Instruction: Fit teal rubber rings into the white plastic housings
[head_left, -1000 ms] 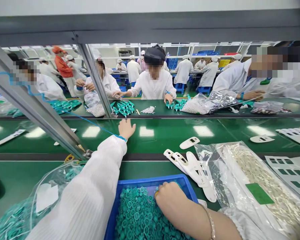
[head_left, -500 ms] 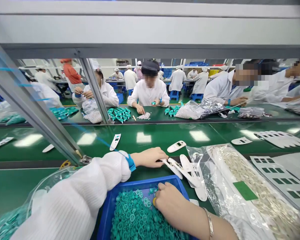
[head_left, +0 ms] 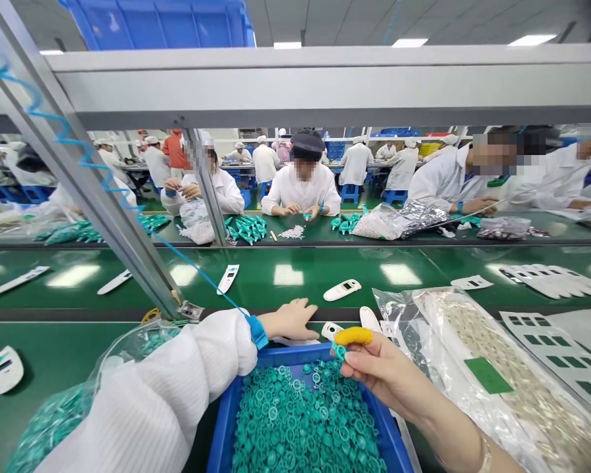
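My right hand, a yellow finger cot on one finger, pinches a small teal ring-shaped part just above the far right corner of the blue tray. Many teal rings and caps fill that tray. Beyond its far rim my left hand lies palm down with fingers spread, a blue band at the wrist. Under it shows a white elongated plastic piece; whether the palm presses on it I cannot tell. White thermometer-like casings lie between the hands, partly hidden by the right one.
White casings lie on the green conveyor belt ahead. A clear bag of small parts is at right, a bag of teal parts at left. A slanted metal post stands at left. Co-workers in white sit opposite.
My right hand has risen out of the tray with a teal ring. My left hand has opened, drawn slightly left and let go of the white casings. The view has tilted up.
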The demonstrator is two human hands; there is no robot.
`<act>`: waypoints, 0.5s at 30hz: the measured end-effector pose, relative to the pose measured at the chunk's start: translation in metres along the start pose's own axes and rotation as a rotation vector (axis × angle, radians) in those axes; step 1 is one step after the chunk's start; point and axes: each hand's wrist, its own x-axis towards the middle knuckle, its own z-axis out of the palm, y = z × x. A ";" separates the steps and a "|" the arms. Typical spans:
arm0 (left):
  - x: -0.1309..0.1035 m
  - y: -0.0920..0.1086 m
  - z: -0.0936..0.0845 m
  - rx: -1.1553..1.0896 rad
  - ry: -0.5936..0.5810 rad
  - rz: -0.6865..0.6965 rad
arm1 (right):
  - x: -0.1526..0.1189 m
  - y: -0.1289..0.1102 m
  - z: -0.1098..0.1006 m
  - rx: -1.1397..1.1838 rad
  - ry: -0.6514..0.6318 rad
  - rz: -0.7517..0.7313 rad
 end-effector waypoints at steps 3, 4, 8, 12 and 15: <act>-0.009 -0.018 0.004 0.053 -0.063 -0.054 | -0.009 -0.005 0.002 0.033 0.029 0.019; -0.015 -0.024 0.003 0.066 -0.055 -0.073 | -0.011 -0.006 0.002 0.026 0.029 0.013; -0.040 -0.048 0.003 0.037 -0.038 -0.159 | -0.012 -0.006 0.002 -0.045 0.020 -0.041; -0.049 -0.063 0.014 -0.142 0.004 -0.196 | -0.008 0.002 0.001 -0.164 0.013 -0.078; -0.047 -0.067 0.013 -0.333 0.106 -0.230 | -0.009 0.006 0.000 -0.285 0.023 -0.122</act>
